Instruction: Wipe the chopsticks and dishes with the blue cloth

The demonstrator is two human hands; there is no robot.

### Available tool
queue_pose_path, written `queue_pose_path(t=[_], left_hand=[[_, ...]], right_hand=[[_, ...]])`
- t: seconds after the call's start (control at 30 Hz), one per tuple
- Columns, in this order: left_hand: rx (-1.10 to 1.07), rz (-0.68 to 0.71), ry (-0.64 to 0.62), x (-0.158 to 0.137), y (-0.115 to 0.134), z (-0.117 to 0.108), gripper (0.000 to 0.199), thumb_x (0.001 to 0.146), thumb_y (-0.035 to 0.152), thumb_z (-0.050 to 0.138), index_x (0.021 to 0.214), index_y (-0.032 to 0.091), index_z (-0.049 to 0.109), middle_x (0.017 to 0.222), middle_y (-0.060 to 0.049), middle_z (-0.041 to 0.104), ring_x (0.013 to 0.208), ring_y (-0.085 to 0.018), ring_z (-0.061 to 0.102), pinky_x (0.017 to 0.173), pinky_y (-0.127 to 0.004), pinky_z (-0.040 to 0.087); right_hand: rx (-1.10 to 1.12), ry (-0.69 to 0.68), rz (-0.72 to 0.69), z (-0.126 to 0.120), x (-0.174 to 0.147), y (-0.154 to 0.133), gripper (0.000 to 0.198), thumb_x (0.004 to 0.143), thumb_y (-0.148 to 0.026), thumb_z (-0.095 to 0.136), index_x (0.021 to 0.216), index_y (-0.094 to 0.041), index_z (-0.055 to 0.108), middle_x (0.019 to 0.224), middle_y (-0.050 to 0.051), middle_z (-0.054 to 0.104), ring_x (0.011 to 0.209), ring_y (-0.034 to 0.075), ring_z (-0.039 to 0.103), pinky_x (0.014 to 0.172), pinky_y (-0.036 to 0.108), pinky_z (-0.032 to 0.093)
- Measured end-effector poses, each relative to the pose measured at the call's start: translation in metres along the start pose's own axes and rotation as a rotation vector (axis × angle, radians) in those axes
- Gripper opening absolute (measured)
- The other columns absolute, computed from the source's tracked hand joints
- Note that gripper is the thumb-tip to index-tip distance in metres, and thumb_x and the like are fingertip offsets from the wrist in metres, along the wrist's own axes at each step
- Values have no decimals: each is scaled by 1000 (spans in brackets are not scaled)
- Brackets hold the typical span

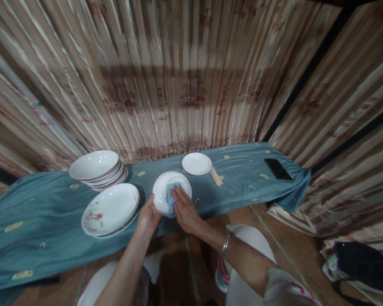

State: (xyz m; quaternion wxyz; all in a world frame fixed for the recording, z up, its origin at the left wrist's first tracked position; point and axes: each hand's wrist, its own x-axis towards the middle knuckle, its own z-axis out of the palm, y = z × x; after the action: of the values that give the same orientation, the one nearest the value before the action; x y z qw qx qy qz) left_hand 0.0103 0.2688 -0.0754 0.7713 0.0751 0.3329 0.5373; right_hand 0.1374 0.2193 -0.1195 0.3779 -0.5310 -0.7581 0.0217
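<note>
My left hand [149, 214] grips the near left edge of a white dish [160, 191], fingers partly hidden beneath it. The dish is held above the table's front edge with what looks like its round foot facing up. Against that underside my right hand [185, 208] presses a crumpled light blue cloth [170, 196], its fingers together over it. Just behind the dish lies a small white plate [197, 163], with several light wooden chopsticks [216, 175] at its right side.
At the left stand a stack of white bowls [95, 165] and a stack of flower-patterned plates [111, 210] on the teal tablecloth [51, 212]. A black phone [278, 168] lies at the right end. Pleated curtains [185, 76] hang behind. A dark bag [360, 263] is at lower right.
</note>
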Motion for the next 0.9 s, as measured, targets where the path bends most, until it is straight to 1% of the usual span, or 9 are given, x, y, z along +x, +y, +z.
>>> queue_pose_path(t=[0.13,0.27,0.43,0.57,0.73,0.9], left_hand=[[48,9,-66,-2,-3,1,47,86,17,45,131,4,49,103,-17,71,104,-28,63,96,-41,47],[119,46,-132,-1,-7,-2,44,84,20,52,124,4,56,105,-17,70,107,-28,62,97,-40,46],[181,91,-173,-2,-10,-3,32,77,22,62,104,5,67,98,-15,72,106,-28,62,95,-38,47],[197,126,-168,-5,-11,0,26,73,21,66,94,6,70,90,-13,73,102,-28,63,92,-38,49],[192,148,-177,-6,-12,3,27,68,22,71,89,6,71,89,-14,73,101,-29,64,91,-39,49],[213,137,-194,-7,-12,1,28,68,23,72,89,5,71,88,-14,73,101,-29,63,92,-40,48]], right_hand=[[-37,14,-48,-7,6,-3,52,92,-17,33,142,-5,29,148,19,30,143,24,12,114,46,28],[-92,38,-69,-15,13,-4,53,92,-19,35,142,-5,28,149,19,28,143,25,10,113,49,28],[-148,51,-115,-24,21,-4,51,92,-20,37,139,-2,34,148,19,31,143,26,10,114,47,27],[-166,62,-131,-31,29,-2,48,93,-22,38,138,-7,38,146,15,35,142,26,14,113,48,27],[-145,105,-114,-37,41,3,45,94,-25,36,135,-7,43,143,15,41,139,25,23,112,47,29],[-81,169,-72,-41,50,11,43,95,-26,34,132,-8,45,137,15,47,136,23,29,112,47,28]])
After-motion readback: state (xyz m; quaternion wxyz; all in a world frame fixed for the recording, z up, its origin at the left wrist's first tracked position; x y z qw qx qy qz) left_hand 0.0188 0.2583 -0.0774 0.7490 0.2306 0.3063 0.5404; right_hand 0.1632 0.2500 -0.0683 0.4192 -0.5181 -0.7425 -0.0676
